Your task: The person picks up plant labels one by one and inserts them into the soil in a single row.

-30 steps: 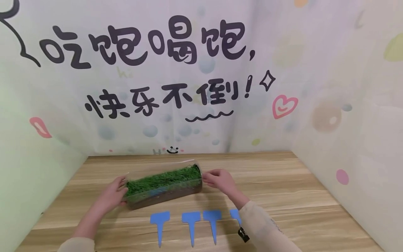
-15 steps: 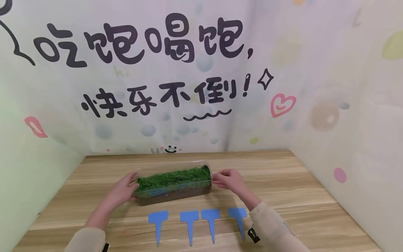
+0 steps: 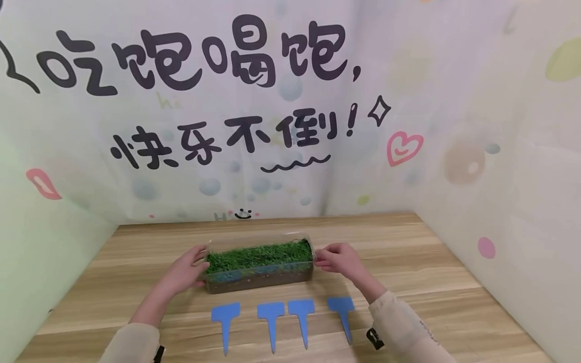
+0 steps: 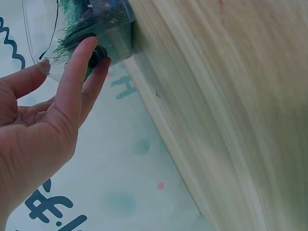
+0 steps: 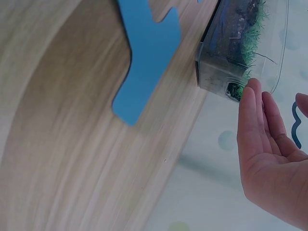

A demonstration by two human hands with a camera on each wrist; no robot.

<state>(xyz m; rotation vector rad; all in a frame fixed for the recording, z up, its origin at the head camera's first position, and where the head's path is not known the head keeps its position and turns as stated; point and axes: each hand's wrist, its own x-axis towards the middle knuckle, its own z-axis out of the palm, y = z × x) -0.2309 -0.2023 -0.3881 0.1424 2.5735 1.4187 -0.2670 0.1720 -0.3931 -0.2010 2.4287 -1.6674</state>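
Note:
A clear plastic box [image 3: 258, 276] with green grass on dark soil stands on the table, its length running left to right. My left hand [image 3: 188, 269] lies against the box's left end. In the left wrist view its fingers [image 4: 77, 72] reach out to the end wall and the thumb is at the rim. At the opposite end, the fairly straight fingers of my right hand [image 3: 338, 259] touch the box in the right wrist view too. Several blue T-shaped plant labels [image 3: 271, 320] lie in a row in front of the box, their points toward me.
The wood-grain table [image 3: 431, 292] meets a printed back wall [image 3: 272, 196] behind the box, with side walls left and right. A small black object [image 3: 374, 338] is beside my right sleeve [image 3: 406, 327].
The box has slid to the right along the table, turning a little straighter, with both hands moving along at its ends. The blue labels keep their places on the table.

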